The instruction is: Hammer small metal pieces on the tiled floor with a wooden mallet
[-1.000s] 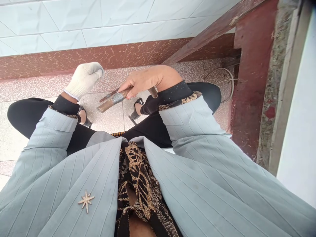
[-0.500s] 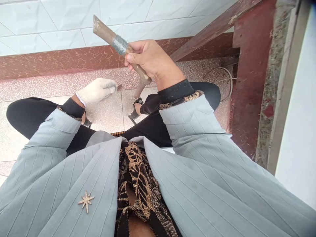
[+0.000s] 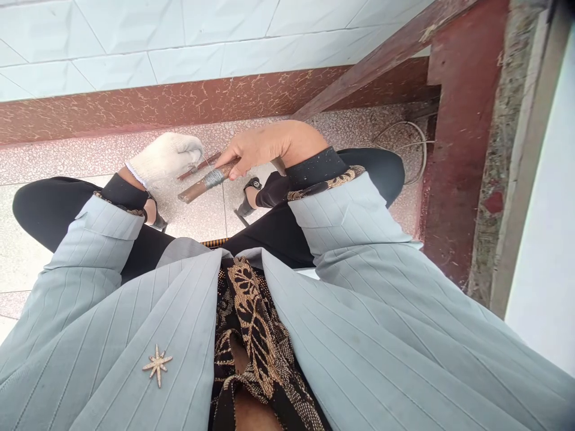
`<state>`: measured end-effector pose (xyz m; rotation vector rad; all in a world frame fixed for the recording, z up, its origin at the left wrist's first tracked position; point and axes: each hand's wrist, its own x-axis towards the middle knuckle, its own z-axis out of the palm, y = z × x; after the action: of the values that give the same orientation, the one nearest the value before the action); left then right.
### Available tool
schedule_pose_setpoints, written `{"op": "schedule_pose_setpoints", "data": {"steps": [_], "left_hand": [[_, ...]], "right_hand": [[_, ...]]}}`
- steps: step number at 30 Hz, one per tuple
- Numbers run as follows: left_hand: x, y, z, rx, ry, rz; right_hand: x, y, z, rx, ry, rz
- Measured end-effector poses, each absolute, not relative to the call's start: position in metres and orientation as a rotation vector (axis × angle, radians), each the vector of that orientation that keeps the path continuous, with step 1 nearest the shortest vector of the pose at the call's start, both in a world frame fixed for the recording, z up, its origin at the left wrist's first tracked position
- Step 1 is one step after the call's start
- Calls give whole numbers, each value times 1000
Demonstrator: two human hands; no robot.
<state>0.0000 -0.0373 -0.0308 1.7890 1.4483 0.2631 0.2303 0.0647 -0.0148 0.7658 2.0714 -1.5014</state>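
The step in hand looks to be handwork at the binding of silver wire wound round a brown forked wooden stick; such handling calls for a steady stick and a light, even pull on any loose strand. The bare right hand is closed round the stick, whose free end points to about 8 o'clock over the pale speckled floor. The left hand, in a white knitted glove, lies at 10 o'clock from the binding, fingers curled narrow; whether it pinches a strand, I can't quite tell. A thin reddish-brown strip shows between them. Half a second ago the stick was raised, its end towards 11 o'clock; now it is lower, beside the glove.
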Motion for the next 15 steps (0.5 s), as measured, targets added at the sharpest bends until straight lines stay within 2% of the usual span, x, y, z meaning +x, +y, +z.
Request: {"op": "schedule_pose_setpoints", "data": {"steps": [4,11,15], "left_hand": [[-7,-32,-34,1705,1465,328],[-4,-33,-45,1580,1439,477],[11,-40,-42,1652,1355,423]], "right_hand": [[244,75,-4,633,2181,-1507],[256,72,6,979,2484,-2028],[245,70,0,1290,2530,-1947]]}}
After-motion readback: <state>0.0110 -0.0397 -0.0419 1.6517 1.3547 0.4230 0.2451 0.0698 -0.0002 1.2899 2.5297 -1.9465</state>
